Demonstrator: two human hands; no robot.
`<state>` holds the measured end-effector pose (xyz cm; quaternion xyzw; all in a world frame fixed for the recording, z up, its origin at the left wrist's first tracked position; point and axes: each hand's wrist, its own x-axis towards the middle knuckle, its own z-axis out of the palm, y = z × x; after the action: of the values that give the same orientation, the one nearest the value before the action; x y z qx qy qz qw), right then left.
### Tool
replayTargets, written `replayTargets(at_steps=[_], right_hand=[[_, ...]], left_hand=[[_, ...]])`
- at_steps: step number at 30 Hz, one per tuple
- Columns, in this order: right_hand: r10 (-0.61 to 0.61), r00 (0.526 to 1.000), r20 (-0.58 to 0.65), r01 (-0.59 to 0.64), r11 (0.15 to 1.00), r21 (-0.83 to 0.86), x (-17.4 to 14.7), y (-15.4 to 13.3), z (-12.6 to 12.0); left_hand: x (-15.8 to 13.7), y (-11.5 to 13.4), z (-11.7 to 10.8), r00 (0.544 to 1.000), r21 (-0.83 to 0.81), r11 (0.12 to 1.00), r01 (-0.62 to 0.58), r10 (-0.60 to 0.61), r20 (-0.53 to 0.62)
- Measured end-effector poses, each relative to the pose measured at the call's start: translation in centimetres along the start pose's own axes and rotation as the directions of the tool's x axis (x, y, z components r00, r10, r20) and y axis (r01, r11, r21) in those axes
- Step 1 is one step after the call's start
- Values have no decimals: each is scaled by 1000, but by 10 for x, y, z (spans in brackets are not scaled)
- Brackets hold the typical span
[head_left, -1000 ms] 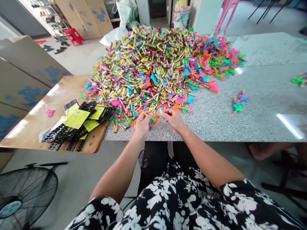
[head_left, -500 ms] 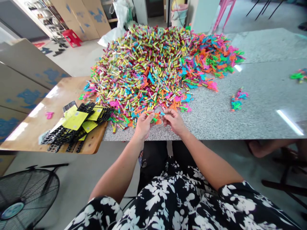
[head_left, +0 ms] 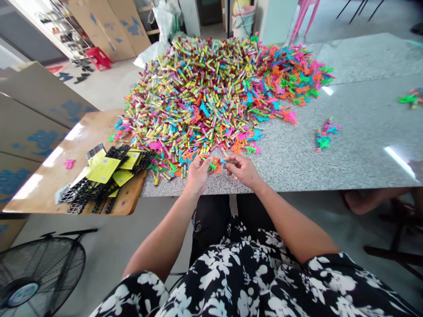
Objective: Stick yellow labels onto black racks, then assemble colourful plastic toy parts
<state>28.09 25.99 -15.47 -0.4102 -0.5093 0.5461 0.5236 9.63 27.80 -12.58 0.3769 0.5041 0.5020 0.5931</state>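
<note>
My left hand (head_left: 197,175) is closed on a few small plastic toy guns (head_left: 216,165), green and orange, just above the near edge of the grey speckled table. Facing it, my right hand (head_left: 244,171) pinches a small tube with a blue end (head_left: 223,161) against the toys' right side; whether it is joined to them I cannot tell. Behind both hands rises a big heap of little yellow-labelled tubes (head_left: 188,88), many red-tipped. Bright toy guns (head_left: 291,75) are heaped at its right side, and some are strewn along its front.
Black plastic racks with yellow cards (head_left: 104,169) lie on the wooden table (head_left: 62,163) at left, near a pink toy gun (head_left: 69,164). Two small toy clusters sit on the grey table (head_left: 291,163) at right. A fan (head_left: 42,273) stands lower left; another person's leg (head_left: 370,200) shows lower right.
The right hand has shifted slightly, its fingers now straighter along the tube at the toys. The left hand keeps its hold. The whole view has tilted a little.
</note>
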Motion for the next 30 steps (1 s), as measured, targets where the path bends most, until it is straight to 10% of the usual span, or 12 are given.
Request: replayTargets(at_steps=[6,9,12,14,17,21,27,30], right_hand=[[164,986,36,-163,986,-22,-14,-3,-25],[213,945,-250,-233,971,-53,-14,-4,-84],[131,654,-745,-258,964,-57,-8,-20,-176],[71,436,-897,-267,962,-54,-1,-38,-238],[42,330,-943,-306,950,-64,11,-59,-302],[-75,374,-924,-374,900,-224,23,-46,-302],[-373,690,-621,-262,671,-694,11,12,-209],[-424,757,-496,-178,598,-782,-5,17,-176]], left_hand=[[5,-12,24,995,99,995,5,-14,97],[26,-15,45,979,424,896,-131,49,198],[58,-12,67,871,740,459,-492,248,424],[81,-9,81,799,796,103,-596,176,575],[111,-5,104,739,725,-185,-663,-13,673],[144,-6,141,699,653,-273,-707,-124,705],[169,-16,173,722,715,-101,-692,-65,689],[171,-16,168,686,686,-29,-727,-55,725]])
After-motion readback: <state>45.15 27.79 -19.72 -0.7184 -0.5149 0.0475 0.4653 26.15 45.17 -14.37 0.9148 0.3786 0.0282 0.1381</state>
